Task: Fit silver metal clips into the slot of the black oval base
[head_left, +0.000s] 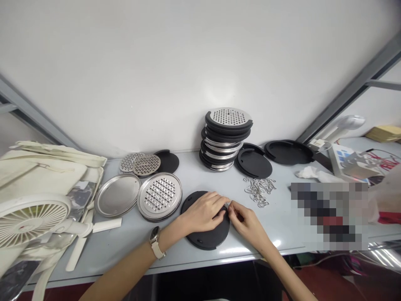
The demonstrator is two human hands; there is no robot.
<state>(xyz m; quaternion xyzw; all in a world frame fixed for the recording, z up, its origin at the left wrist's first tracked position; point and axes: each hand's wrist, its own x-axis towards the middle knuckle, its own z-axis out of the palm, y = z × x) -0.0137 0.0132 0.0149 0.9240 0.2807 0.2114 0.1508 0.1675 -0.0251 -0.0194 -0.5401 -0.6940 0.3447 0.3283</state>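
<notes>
A round black disc lies flat near the table's front edge. My left hand reaches over it, with fingers and thumb closed at its right rim. My right hand is closed in a pinch at that same rim, fingertips meeting the left ones. Whatever is between the right fingertips is too small to make out. Beyond the right hand lies a loose pile of thin metal hooks. Left of the disc sits a stack of round metal grater plates, beside plain metal discs.
A tall stack of black and metal discs stands against the wall. More black discs lie right of it. Perforated metal discs are at back left. A cream fan and bags crowd the left end. A blurred-out patch covers the right.
</notes>
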